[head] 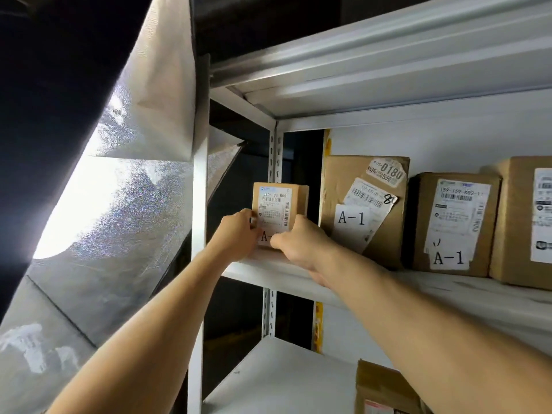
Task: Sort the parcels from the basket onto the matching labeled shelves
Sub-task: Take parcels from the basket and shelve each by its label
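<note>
A small brown parcel (279, 201) with a white shipping label stands upright at the left end of the white shelf (448, 294). An "A-" tag at its bottom is partly covered by my fingers. My left hand (236, 234) grips its lower left edge. My right hand (298, 240) grips its lower right edge. To the right stand a larger parcel (367, 204) tagged A-1 and another A-1 parcel (454, 225). The basket is out of view.
A fourth carton (525, 222) sits at the far right of the same shelf. A lower shelf (277, 380) holds a brown box (385, 389). White steel uprights (198, 234) frame the rack. A silver reflective sheet (119, 204) hangs on the left.
</note>
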